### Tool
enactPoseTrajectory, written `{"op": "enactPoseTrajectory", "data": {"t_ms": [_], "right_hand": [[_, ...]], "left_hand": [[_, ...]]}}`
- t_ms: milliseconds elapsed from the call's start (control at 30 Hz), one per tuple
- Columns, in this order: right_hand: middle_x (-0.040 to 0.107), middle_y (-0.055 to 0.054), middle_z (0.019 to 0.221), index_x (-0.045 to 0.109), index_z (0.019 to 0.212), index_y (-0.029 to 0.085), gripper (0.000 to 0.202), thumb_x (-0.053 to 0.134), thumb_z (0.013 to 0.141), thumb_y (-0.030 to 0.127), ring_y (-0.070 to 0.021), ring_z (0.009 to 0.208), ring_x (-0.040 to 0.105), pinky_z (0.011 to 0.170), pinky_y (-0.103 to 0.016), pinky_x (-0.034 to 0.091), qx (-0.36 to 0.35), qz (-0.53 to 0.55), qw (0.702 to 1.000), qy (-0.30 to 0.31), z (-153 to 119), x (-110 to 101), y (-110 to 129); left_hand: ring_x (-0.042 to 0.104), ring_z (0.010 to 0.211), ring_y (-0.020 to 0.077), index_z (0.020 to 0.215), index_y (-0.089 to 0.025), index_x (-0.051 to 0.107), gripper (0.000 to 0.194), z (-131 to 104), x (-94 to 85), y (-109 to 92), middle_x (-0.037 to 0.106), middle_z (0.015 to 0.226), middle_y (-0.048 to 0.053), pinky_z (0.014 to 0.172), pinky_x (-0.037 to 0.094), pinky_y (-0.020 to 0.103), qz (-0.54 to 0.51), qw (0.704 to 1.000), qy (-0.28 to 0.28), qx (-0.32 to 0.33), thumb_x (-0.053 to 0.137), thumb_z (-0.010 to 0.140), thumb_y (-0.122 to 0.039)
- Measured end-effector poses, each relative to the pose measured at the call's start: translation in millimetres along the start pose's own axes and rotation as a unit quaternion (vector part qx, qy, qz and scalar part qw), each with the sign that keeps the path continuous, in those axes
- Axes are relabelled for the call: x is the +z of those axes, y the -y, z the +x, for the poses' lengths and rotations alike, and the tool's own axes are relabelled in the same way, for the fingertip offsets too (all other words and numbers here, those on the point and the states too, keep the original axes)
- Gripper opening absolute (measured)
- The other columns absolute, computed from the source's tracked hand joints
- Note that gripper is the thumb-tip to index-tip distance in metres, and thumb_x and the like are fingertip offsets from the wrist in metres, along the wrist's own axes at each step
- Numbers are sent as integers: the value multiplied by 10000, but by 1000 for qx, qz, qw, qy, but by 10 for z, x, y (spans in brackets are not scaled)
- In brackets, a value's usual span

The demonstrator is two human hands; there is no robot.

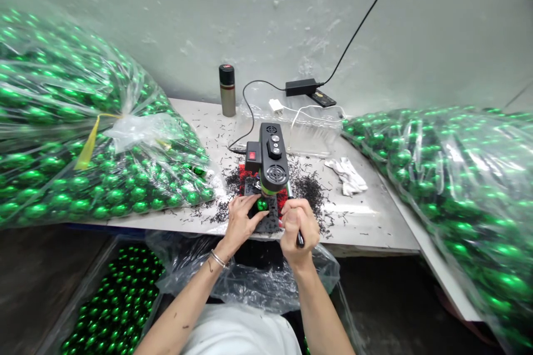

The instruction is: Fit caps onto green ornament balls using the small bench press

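Pinching a shiny green ball [262, 206] in the left hand [241, 217], just beneath a black, round-ended machine [273, 155], and gripping its black-handled metal lever [300, 240] with the right hand [297, 227]!

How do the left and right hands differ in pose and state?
Left hand holds a shiny green ball between thumb and fingers; right hand is fisted around a black lever handle.
Left wrist wears a silver-coloured bracelet; right wrist shows none.
Shared: both are ungloved and work at the black bench machine.
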State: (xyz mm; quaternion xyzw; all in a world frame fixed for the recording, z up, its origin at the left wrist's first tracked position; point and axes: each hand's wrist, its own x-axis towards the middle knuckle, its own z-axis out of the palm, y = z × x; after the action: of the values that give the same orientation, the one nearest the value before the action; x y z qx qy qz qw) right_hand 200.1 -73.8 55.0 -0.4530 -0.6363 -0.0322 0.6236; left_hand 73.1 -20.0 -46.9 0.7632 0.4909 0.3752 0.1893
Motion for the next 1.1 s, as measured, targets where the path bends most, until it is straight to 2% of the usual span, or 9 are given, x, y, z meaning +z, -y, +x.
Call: {"op": "enactPoseTrajectory", "data": {"t_ms": [200,600,900,1100], "right_hand": [[511,8,704,456,695,214,274,424,911,49,-120,677,530,602,-256,429,-1,-3,1000,1,-1,0,4],[505,10,727,450,712,210,259,419,917,55,-108,659,511,598,-253,425,1,-7,1000,4,-67,4,-19],[517,-7,763,464,738,215,238,380,950,147,-127,660,527,586,-285,452,-30,0,1000,-3,-356,90,-268],[521,0,779,453,739,219,270,320,970,173,-127,662,533,749,-363,506,-46,8,999,-26,-504,159,-418]], "left_hand": [[611,1082,269,1144,-215,692,281,11,22,-32,729,1093,86,1030,377,475,-6,1000,4,-18,658,898,-345],[607,1063,265,1136,-202,684,296,-17,-3,41,726,1079,86,1033,353,488,-30,999,17,-10,689,862,-313],[606,1005,266,1120,-192,692,287,-11,12,38,724,1017,85,1022,364,483,-19,1000,8,5,700,860,-315],[602,1023,255,1134,-220,673,274,-19,10,35,725,1047,71,1035,357,487,-25,1000,11,4,678,880,-325]]}}
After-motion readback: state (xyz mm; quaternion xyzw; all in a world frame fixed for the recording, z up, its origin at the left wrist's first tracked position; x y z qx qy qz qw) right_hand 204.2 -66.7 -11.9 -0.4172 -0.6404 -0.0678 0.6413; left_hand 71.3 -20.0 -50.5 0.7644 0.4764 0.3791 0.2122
